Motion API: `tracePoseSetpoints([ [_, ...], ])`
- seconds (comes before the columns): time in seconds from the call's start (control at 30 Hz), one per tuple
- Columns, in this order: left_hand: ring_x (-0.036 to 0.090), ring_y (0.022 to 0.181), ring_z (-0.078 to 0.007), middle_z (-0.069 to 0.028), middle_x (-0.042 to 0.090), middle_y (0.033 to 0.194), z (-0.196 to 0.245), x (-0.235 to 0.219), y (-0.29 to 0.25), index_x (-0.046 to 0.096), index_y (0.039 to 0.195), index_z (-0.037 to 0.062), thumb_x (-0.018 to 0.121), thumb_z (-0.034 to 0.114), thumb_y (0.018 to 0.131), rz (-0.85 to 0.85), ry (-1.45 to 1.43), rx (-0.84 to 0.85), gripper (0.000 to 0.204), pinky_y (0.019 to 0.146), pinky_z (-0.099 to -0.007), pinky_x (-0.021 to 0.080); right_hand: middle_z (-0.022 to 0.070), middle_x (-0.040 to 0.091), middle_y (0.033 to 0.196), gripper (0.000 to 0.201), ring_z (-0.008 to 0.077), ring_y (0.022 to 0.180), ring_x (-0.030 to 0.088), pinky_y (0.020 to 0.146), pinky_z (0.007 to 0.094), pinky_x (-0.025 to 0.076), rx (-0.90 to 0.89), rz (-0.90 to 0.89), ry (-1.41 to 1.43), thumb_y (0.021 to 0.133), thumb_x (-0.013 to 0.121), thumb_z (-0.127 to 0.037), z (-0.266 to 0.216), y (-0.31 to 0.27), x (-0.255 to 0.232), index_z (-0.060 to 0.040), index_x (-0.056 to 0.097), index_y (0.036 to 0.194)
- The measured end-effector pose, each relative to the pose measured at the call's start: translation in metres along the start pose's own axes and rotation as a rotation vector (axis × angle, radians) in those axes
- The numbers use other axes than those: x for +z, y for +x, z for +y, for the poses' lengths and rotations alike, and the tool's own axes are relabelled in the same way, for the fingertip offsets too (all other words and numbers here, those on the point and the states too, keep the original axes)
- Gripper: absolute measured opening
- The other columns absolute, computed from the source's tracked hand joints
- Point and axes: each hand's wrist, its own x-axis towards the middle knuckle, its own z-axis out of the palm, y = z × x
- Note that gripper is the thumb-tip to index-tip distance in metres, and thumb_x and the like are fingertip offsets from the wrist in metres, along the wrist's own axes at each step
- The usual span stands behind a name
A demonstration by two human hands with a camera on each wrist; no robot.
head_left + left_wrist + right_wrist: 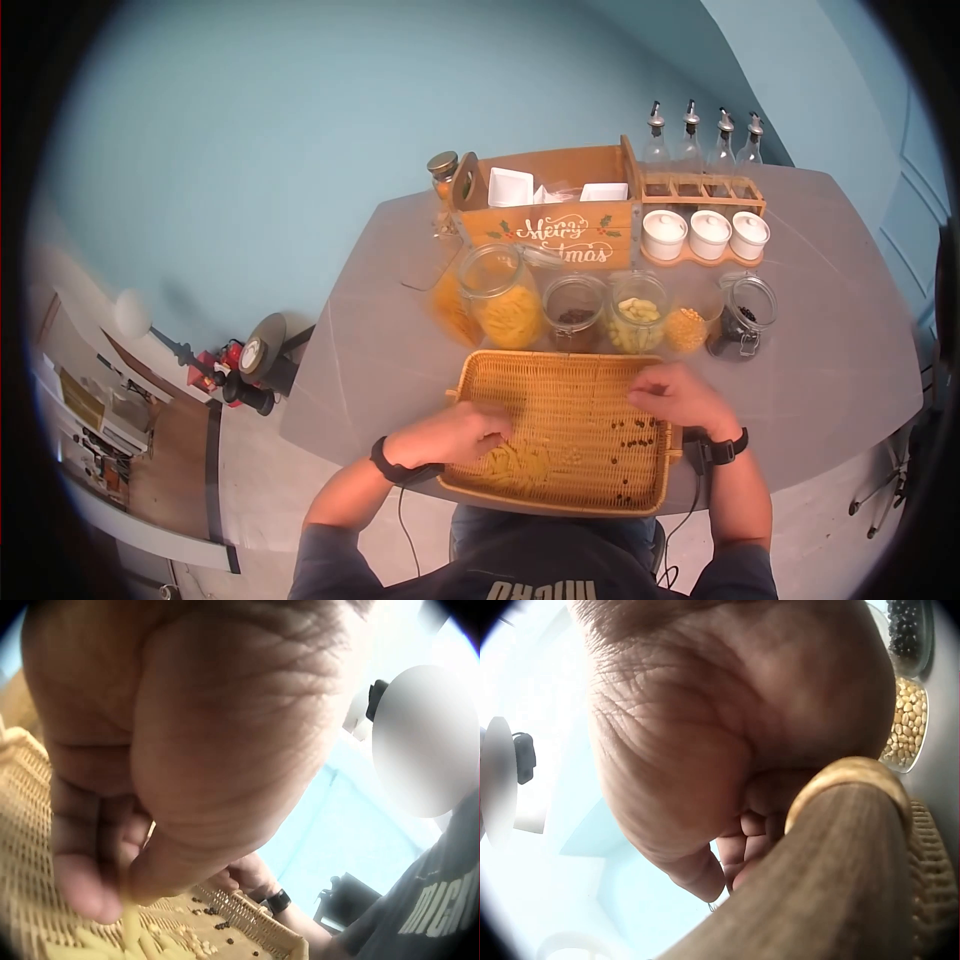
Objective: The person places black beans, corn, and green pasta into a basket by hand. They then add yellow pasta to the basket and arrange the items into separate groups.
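Note:
A shallow wicker tray point(560, 385) lies on the table in front of the person. Penne pasta point(520, 465) is heaped at its near left, and several dark beans point(635, 435) lie scattered on its right side. My left hand point(455, 437) reaches over the left rim, thumb and finger pinching a pale yellow penne piece point(131, 926) above the pile. Above the tray's right edge is my right hand point(682, 395), fingers curled with the thumb tip close to them. In the right wrist view the tray's handle point(840, 825) partly covers those fingers; I cannot tell whether they hold something.
Behind the tray stand jars of penne point(510, 315), brown bits point(575, 315), pale pieces point(637, 310), corn kernels point(686, 328) and dark beans point(740, 325). Farther back are a wooden crate point(570, 235), white lidded pots point(709, 235) and bottles point(690, 150) in a rack.

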Motion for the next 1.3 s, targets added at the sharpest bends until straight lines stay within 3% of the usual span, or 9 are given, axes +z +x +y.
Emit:
tracePoseSetpoints([
  [0.2,0.077,0.096,-0.0358,-0.0151,0.078,0.105,0.033,-0.086,0.011,0.078,0.109,0.0004,0.074,0.000,0.099,0.288,0.143,-0.143,0.010,0.084,-0.0427,0.062,-0.0023,0.074,0.088,0.015,0.0051,0.082,0.062,0.073,0.0272,0.053,0.051,-0.005,0.037,0.105,0.081,-0.015,0.002,-0.001,-0.003,-0.0002,0.078,0.103],
  [0.4,0.075,0.091,-0.0256,-0.0112,0.080,0.103,0.017,-0.149,0.053,0.079,0.111,-0.0007,0.074,0.001,0.101,0.609,0.208,-0.156,0.012,0.081,-0.0376,0.060,-0.0018,0.074,0.088,0.014,0.0050,0.083,0.063,0.074,0.0270,0.053,0.047,-0.010,0.031,0.103,0.082,-0.014,0.001,-0.001,-0.005,-0.0003,0.079,0.105],
  [0.73,0.077,0.100,-0.0265,-0.0121,0.082,0.117,-0.019,-0.146,0.093,0.080,0.122,0.0010,0.074,0.002,0.102,0.634,0.215,-0.085,0.021,0.084,-0.0380,0.061,-0.0024,0.070,0.082,0.016,0.0055,0.076,0.060,0.068,0.0269,0.050,-0.036,-0.016,0.007,0.105,0.081,-0.015,0.012,-0.002,-0.006,0.0002,0.077,0.103],
  [0.9,0.079,0.110,-0.0323,-0.0150,0.081,0.121,0.005,-0.128,0.074,0.080,0.122,0.0000,0.078,0.003,0.099,0.682,0.290,0.039,0.023,0.093,-0.0400,0.063,-0.0005,0.072,0.083,0.016,0.0066,0.077,0.062,0.069,0.0278,0.052,-0.034,-0.010,-0.033,0.104,0.081,-0.014,0.001,-0.003,-0.008,0.0005,0.076,0.103],
  [1.0,0.078,0.111,-0.0356,-0.0187,0.080,0.118,0.030,-0.105,0.054,0.080,0.115,0.0004,0.081,0.005,0.096,0.380,0.200,-0.038,0.020,0.096,-0.0419,0.063,0.0009,0.073,0.083,0.016,0.0076,0.076,0.062,0.070,0.0287,0.052,-0.005,-0.014,-0.017,0.104,0.082,-0.014,0.003,-0.002,-0.008,0.0010,0.076,0.104],
  [1.03,0.077,0.111,-0.0378,-0.0201,0.078,0.117,0.021,-0.093,0.050,0.078,0.117,0.0014,0.083,0.011,0.096,0.265,0.226,0.103,0.024,0.095,-0.0445,0.063,0.0012,0.073,0.082,0.016,0.0080,0.076,0.063,0.070,0.0289,0.052,0.007,-0.015,-0.005,0.103,0.082,-0.014,0.001,-0.002,-0.008,0.0011,0.076,0.104],
  [1.13,0.073,0.109,-0.0397,-0.0188,0.071,0.123,0.013,-0.046,0.042,0.071,0.131,0.0015,0.085,0.018,0.096,-0.034,0.229,0.196,0.042,0.090,-0.0483,0.061,0.0019,0.073,0.082,0.015,0.0098,0.075,0.063,0.070,0.0297,0.053,0.007,-0.014,-0.015,0.103,0.082,-0.013,0.003,-0.001,-0.008,0.0010,0.076,0.103],
  [1.23,0.071,0.105,-0.0404,-0.0182,0.061,0.127,0.014,-0.013,0.036,0.062,0.141,0.0019,0.086,0.022,0.094,-0.337,0.226,0.118,0.057,0.087,-0.0497,0.059,0.0019,0.073,0.082,0.015,0.0100,0.075,0.063,0.070,0.0300,0.053,0.001,-0.003,-0.027,0.102,0.082,-0.013,0.004,-0.001,-0.008,0.0007,0.076,0.102],
  [1.3,0.070,0.102,-0.0401,-0.0181,0.058,0.126,0.007,0.004,0.031,0.060,0.143,0.0022,0.086,0.021,0.093,-0.349,0.214,0.150,0.058,0.085,-0.0500,0.058,0.0017,0.072,0.081,0.015,0.0095,0.076,0.063,0.070,0.0299,0.052,0.012,0.000,-0.021,0.103,0.082,-0.013,0.002,-0.001,-0.008,0.0008,0.076,0.102],
])
